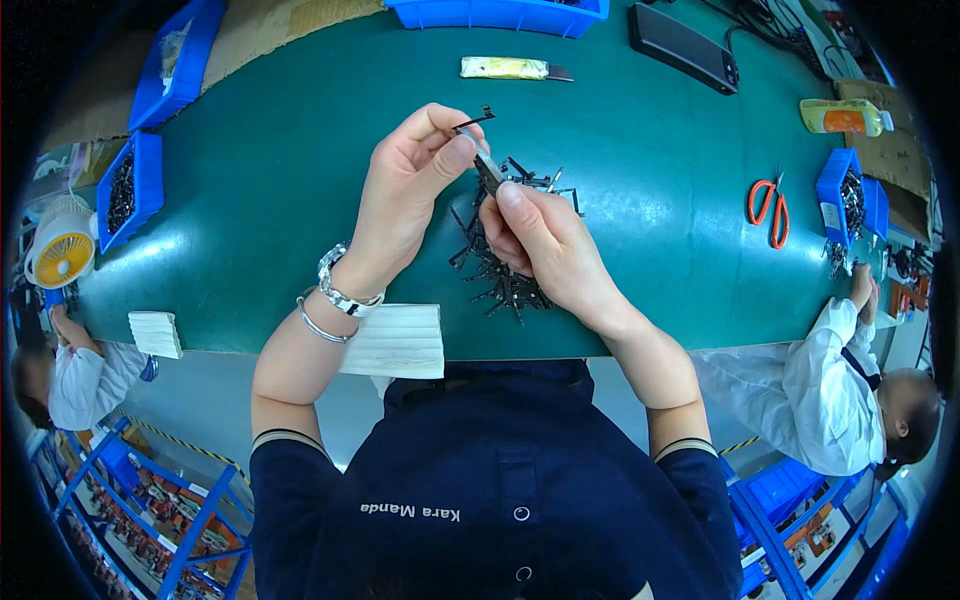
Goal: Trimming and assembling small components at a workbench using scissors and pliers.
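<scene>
Over the green table, my left hand [420, 165] pinches a thin black bent part [472, 124] between thumb and fingertips. Its hooked end sticks out past the fingers. My right hand [540, 230] is closed around a slim dark blade-like tool [487, 172], whose paler grey end reaches the left thumb and the black part. Fingers hide the rest of that tool, so its exact kind is unclear. Beneath and around my right hand lies a loose pile of similar thin black parts [510, 285].
A yellow-wrapped knife [505, 68] lies ahead, with a black power bank-like box [680, 45] beyond right. Red-handled scissors [768, 212] and a bottle [845, 117] are at right. Blue bins [132, 190] stand at the edges. A white pad [400, 340] lies by my left forearm. Co-workers sit both sides.
</scene>
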The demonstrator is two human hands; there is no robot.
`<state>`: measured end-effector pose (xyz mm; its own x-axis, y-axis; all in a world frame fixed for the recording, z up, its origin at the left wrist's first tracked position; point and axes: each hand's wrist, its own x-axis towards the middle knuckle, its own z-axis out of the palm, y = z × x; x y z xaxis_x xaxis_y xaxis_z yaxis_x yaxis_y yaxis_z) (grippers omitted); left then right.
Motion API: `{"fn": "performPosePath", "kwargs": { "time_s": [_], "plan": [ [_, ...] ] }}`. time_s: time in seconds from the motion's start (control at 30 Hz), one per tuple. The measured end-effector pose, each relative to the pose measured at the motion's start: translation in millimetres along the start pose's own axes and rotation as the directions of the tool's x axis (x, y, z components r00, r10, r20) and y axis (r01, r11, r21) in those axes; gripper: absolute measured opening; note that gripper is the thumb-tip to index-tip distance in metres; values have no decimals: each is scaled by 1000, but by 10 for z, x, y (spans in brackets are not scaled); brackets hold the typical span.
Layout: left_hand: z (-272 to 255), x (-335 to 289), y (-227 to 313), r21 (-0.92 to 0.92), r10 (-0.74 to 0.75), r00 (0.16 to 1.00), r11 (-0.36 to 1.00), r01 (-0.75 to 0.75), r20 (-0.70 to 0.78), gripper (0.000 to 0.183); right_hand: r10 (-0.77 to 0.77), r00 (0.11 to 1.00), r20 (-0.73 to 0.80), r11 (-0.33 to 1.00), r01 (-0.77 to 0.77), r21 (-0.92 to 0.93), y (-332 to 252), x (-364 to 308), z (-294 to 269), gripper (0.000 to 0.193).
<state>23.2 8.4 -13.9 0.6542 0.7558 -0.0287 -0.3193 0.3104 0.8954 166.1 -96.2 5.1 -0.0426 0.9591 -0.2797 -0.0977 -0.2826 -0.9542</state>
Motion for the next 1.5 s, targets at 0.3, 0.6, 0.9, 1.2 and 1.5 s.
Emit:
{"fn": "performPosePath", "kwargs": {
  "time_s": [0.3,0.6,0.9,1.2,1.5],
  "plan": [
    [-72,25,-40,-60,45,999,997,-44,14,18,35,996,78,990,-45,137,-16,-4,7,51],
    [-5,22,21,194,148,986,972,-132,-72,14,41,991,129,978,-66,199,4,19,-39,46],
    [68,-57,-65,-214,-138,989,966,144,43,15,-24,1000,14,953,18,302,-33,20,-37,21],
    [58,-55,-30,-112,-146,989,983,149,30,21,-66,996,-64,975,79,209,-21,35,-52,26],
    [34,14,82,117,44,985,993,-25,-167,18,-244,956,-166,843,124,-524,23,30,-92,36]
  ]
}}
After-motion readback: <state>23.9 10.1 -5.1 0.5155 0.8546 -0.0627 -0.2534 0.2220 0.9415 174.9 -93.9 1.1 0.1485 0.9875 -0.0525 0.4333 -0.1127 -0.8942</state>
